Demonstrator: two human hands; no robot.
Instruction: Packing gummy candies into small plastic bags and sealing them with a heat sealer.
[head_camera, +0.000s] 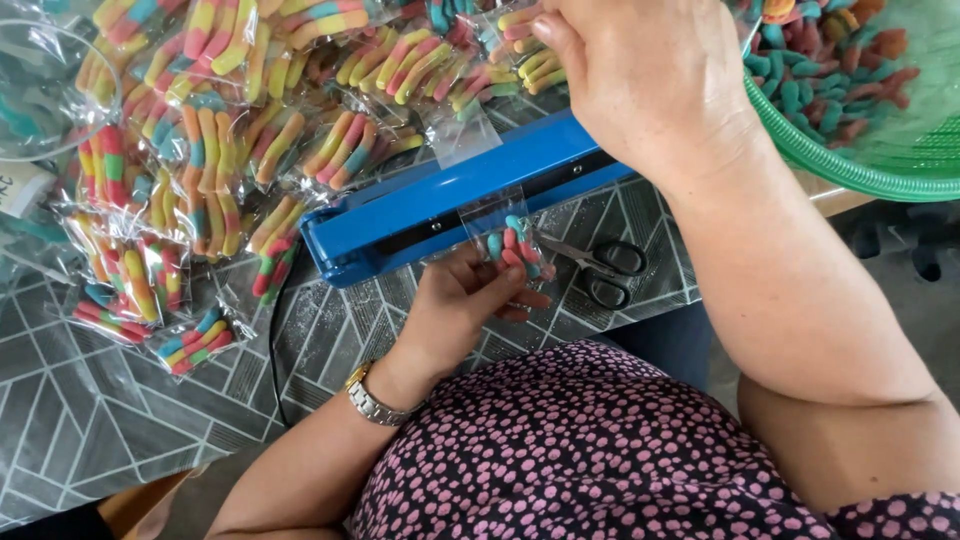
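My left hand (462, 305) holds a small clear bag of teal and red gummy candies (512, 243), its open top lying across the jaw of a blue bar-shaped heat sealer (440, 200). My right hand (645, 75) rests palm down on the far end of the sealer's arm, fingers curled together, pressing on it. A metal watch sits on my left wrist.
Many sealed clear bags of striped gummy worms (220, 120) cover the table at upper left. A green basket (890, 165) holding loose gummies stands at upper right. Black-handled scissors (605, 268) lie beside the sealer. A black cord (274, 330) runs toward me across the patterned tablecloth.
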